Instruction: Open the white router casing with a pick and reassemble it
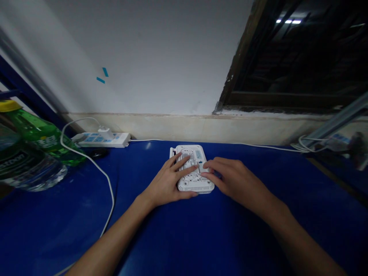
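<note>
Well, the left grip (168,181) and right grip (234,180) lie spread on a white router (195,186), its blue label (198,154) unreadable.

Left of frame: green plastic bottle (43,134), clear water bottle (25,165), white power strip (100,140), white cable (97,168). Upper right: dark window (296,50).

Thing: a white plastic router (195,184) — flat, rectangular, with rounded corners
Surface: rows of small vent holes, with a blue-printed label near the far end
Pose: lying flat, its long sides running away from the camera
Edge: a short white antenna (171,152) folded against the far left side
Place: on a blue tabletop (161,245) — near its back edge
</note>
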Demonstrator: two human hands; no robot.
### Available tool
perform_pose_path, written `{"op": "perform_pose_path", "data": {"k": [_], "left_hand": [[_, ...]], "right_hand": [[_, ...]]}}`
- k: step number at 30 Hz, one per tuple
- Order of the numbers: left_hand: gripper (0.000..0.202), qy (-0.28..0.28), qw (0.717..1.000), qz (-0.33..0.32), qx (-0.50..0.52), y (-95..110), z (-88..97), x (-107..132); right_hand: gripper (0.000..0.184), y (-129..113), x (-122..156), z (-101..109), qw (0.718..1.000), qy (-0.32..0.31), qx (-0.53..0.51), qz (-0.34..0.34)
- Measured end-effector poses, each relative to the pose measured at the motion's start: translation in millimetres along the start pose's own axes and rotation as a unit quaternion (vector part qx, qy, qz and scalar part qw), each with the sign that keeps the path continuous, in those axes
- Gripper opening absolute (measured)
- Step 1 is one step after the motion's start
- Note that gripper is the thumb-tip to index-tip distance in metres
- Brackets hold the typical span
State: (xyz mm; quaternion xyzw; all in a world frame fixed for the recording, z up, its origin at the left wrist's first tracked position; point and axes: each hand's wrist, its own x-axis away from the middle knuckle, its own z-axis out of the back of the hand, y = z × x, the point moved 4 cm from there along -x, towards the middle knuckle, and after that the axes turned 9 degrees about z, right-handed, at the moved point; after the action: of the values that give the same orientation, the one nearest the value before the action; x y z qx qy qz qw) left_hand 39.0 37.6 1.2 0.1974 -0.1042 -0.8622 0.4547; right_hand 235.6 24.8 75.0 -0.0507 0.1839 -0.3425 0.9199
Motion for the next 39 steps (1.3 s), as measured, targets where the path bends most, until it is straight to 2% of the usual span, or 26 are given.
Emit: {"op": "perform_pose_path", "data": {"k": [3,7,11,13,18,21,23,27,32,37,39], "left_hand": [[0.087,0.002,1.000,-0.003,0.001,-1.1,-1.2,0.8],[0.086,0.013,1.000,-0.010,0.006,-1.2,-1.0,1.8],[0.087,0.006,1.000,-0.012,0.010,0.4,-0.5,1.6],[0.087,0.004,1.000,-0.011,0.010,0.8,-0.4,1.3],[0.087,0.005,1.000,-0.009,0.001,1.1,-0.2,0.8],[0.087,-0.004,1.000,-0.005,-0.005,1.7,0.2,1.2],[0.086,-0.009,1.000,-0.003,-0.007,2.2,0.7,1.5],[0.087,-0.008,1.000,-0.001,-0.003,2.5,2.0,1.9],[0.086,-0.002,1.000,-0.008,0.009,2.1,1.9,1.2],[0.086,-0.003,1.000,-0.005,0.007,1.5,1.2,1.1],[0.086,-0.001,1.000,-0.004,0.005,1.0,1.1,1.5]], "right_hand": [[0.031,-0.1,3.2,-5.6,0.998,0.050,-0.041,-0.006],[0.058,-5.4,6.7,-8.1,0.997,0.073,-0.038,0.004],[0.045,-5.1,8.7,-14.3,0.995,0.091,0.026,-0.024],[0.041,-5.3,8.6,-17.1,0.994,0.109,0.019,-0.023],[0.058,-4.5,8.9,-18.7,0.989,0.146,-0.025,-0.022],[0.047,0.6,10.1,-20.3,0.986,0.152,-0.037,-0.053],[0.043,1.2,10.1,-21.3,0.986,0.153,-0.048,-0.049],[0.057,-3.4,9.3,-23.7,0.989,0.138,-0.043,-0.029],[0.043,-0.8,9.8,-29.9,0.987,0.140,-0.058,-0.045],[0.053,1.5,11.4,-27.1,0.988,0.133,-0.066,-0.044],[0.051,1.3,11.8,-24.8,0.990,0.127,-0.053,-0.040]]}}
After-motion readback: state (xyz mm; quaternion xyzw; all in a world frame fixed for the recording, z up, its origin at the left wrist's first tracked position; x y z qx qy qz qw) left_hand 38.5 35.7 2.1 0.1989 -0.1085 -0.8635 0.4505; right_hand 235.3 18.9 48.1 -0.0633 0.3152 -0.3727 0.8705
